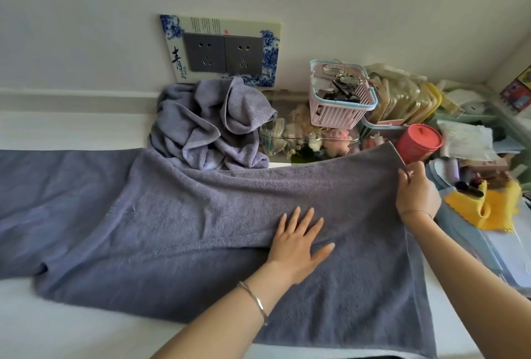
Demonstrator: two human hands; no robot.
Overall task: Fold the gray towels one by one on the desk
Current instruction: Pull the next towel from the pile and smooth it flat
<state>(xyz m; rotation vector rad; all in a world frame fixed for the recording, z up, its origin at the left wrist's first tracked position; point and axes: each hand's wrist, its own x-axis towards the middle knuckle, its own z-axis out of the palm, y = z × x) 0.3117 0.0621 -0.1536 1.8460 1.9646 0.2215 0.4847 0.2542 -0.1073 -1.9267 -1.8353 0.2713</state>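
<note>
Gray towel [201, 215]: spread wide on white counter [71, 330], one layer lying over another. Left hand [298, 246]: fingers straight, pressed flat on that towel's middle. Right hand [416, 192]: pinching its far right corner. Crumpled gray towels [209, 126]: heaped just behind it. Pink basket [339, 94], red tub [418, 142]: behind its right end

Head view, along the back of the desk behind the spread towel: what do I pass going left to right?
From the left: crumpled gray towel pile -> pink basket -> red lidded canister -> yellow cloth.
</note>
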